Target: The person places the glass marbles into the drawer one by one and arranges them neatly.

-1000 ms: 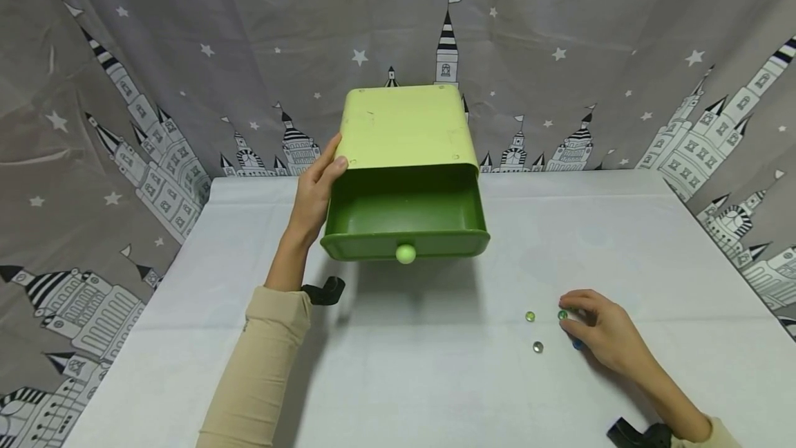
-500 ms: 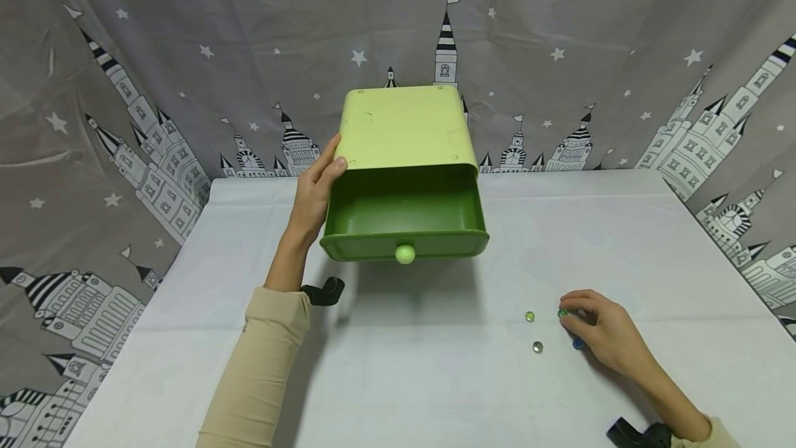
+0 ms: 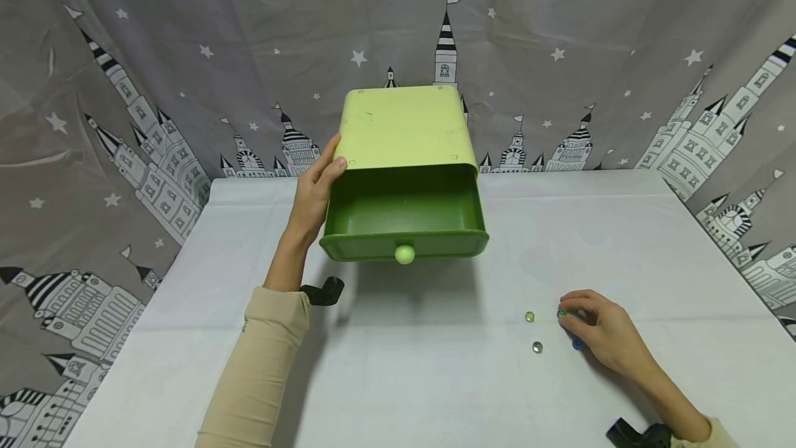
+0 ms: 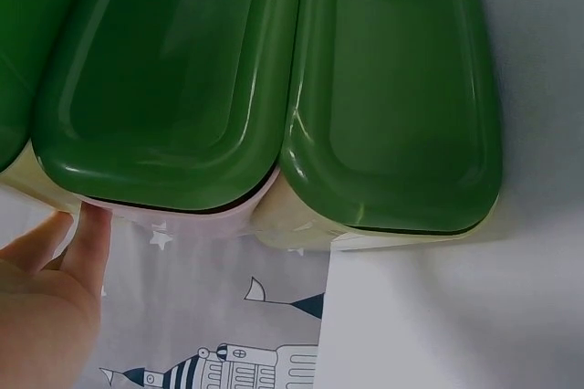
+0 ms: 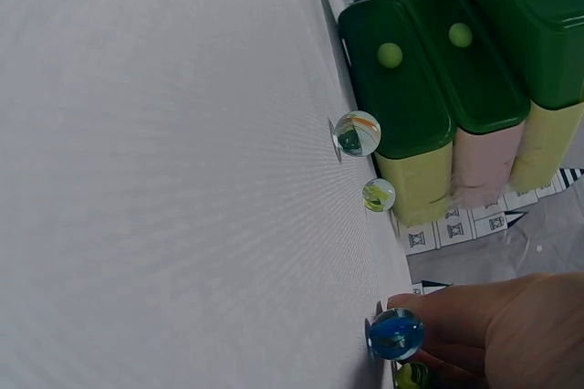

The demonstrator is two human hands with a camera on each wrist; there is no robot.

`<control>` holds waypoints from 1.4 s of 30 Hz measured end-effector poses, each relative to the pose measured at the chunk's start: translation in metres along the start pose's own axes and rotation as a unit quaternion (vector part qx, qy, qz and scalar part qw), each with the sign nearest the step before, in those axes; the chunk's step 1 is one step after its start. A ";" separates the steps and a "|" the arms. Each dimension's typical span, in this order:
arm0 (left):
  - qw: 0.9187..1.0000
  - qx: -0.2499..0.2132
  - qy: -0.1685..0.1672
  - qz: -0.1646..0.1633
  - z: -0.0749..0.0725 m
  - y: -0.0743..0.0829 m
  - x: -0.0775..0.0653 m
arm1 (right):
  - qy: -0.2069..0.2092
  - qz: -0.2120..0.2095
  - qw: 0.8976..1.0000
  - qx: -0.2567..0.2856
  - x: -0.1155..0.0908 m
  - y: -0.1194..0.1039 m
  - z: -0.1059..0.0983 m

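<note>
A small drawer unit (image 3: 404,126) with a pale yellow top stands at the back of the white table, its top green drawer (image 3: 405,244) pulled out. My left hand (image 3: 312,198) rests against its left side, thumb at the top front corner, fingers along the side. On the right, my right hand (image 3: 600,330) pinches a green marble (image 3: 562,313) between thumb and fingertips, low at the tabletop. Just beneath that hand lies a blue marble (image 5: 396,334). To the hand's left are a yellow-green marble (image 3: 530,316) and a clear marble with orange and green swirls (image 5: 357,133).
Two lower drawers (image 5: 391,88) are closed, in pink and yellow casings with light green knobs. Behind the table (image 3: 404,379) hangs a grey curtain (image 3: 249,40) printed with castles and stars. A black strap mount (image 3: 323,291) sits on the left wrist.
</note>
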State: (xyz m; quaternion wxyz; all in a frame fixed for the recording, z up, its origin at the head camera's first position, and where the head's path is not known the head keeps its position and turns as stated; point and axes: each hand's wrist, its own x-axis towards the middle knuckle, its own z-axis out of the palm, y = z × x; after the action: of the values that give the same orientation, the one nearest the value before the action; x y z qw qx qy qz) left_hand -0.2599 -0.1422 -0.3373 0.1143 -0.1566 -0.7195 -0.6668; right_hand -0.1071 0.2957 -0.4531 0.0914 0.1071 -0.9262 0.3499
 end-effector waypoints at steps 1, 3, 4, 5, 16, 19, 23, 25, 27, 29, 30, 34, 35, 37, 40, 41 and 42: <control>1.000 0.000 0.001 0.000 0.000 0.000 0.000 | 0.000 0.001 1.000 0.000 0.000 0.000 0.000; 1.000 0.000 0.003 -0.001 0.000 0.000 0.000 | -0.001 0.002 1.000 0.002 -0.001 0.000 0.001; 1.000 0.000 0.003 0.000 0.000 0.000 -0.001 | -0.001 0.003 1.000 0.003 0.000 -0.001 0.001; 1.000 0.001 0.003 -0.001 0.000 0.000 -0.001 | -0.001 0.004 1.000 0.004 0.000 -0.001 0.001; 1.000 0.003 -0.004 0.003 0.000 0.001 -0.001 | 0.003 0.008 1.000 0.004 -0.001 -0.002 0.002; 1.000 0.003 -0.003 0.000 0.001 0.002 -0.001 | 0.003 0.012 1.000 0.004 -0.001 -0.002 0.002; 1.000 0.002 -0.003 0.000 0.001 0.002 -0.001 | 0.006 0.015 1.000 0.007 0.000 -0.003 0.001; 1.000 0.003 -0.003 0.001 0.000 0.002 -0.001 | 0.008 0.015 1.000 0.008 0.000 -0.003 0.000; 1.000 0.004 -0.004 0.002 0.000 0.001 -0.001 | 0.010 0.015 1.000 0.010 0.000 -0.003 -0.001; 1.000 0.004 -0.003 0.003 0.000 0.001 -0.002 | 0.012 0.017 1.000 0.012 0.000 -0.004 0.000; 1.000 0.005 -0.002 0.004 0.000 0.000 -0.001 | 0.014 0.019 1.000 0.012 0.000 -0.004 0.000; 1.000 0.005 -0.003 0.007 0.000 0.000 -0.001 | 0.034 0.024 0.999 0.022 -0.001 -0.004 0.000; 1.000 0.006 -0.004 0.007 0.000 0.000 -0.001 | 0.041 0.025 0.998 0.027 -0.001 -0.004 0.000; 1.000 0.007 -0.004 0.008 0.000 0.000 -0.001 | 0.056 0.027 0.997 0.036 -0.001 -0.005 -0.001; 1.000 0.009 -0.004 0.011 0.000 -0.001 -0.001 | 0.072 0.030 0.996 0.051 -0.001 -0.007 -0.002; 1.000 0.010 -0.003 0.010 0.000 -0.001 -0.001 | 0.074 0.031 0.995 0.055 -0.002 -0.008 -0.003; 1.000 0.010 -0.003 0.010 0.000 -0.001 -0.001 | 0.076 0.032 0.995 0.059 -0.002 -0.008 -0.003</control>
State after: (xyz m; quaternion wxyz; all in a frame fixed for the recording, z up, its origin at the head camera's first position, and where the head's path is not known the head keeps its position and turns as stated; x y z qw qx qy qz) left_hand -0.2591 -0.1427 -0.3385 0.1210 -0.1646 -0.7250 -0.6577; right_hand -0.1031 0.2921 -0.4458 0.1438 0.0559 -0.8973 0.4135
